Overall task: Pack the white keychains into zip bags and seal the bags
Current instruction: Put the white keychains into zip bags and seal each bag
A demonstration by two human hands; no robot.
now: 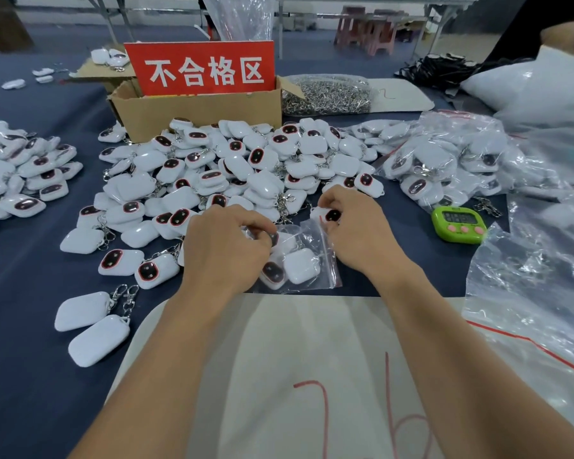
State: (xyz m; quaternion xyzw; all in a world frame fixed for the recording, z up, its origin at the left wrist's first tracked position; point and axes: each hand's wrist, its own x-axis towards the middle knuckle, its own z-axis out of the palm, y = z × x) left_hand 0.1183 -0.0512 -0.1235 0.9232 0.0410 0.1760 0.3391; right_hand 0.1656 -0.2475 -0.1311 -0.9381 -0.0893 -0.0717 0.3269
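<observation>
1. White rounded plastic keychain (328, 215), dark-faced, is clamped in the right hand (357, 233) grip at the mouth of the clear plastic zip bag (327, 276); its clasp may snag the bag's red seal.
2. Slack film could fold shut, or the bagged keychains (300, 265) below both grips could spill onto the blue worktop (30, 293).
3. Left hand (226, 250): knuckles up, fingers curled, grip pinching the bag's film.
4. Right hand: wrist angled inward, fingertips closed round the keychain.
</observation>
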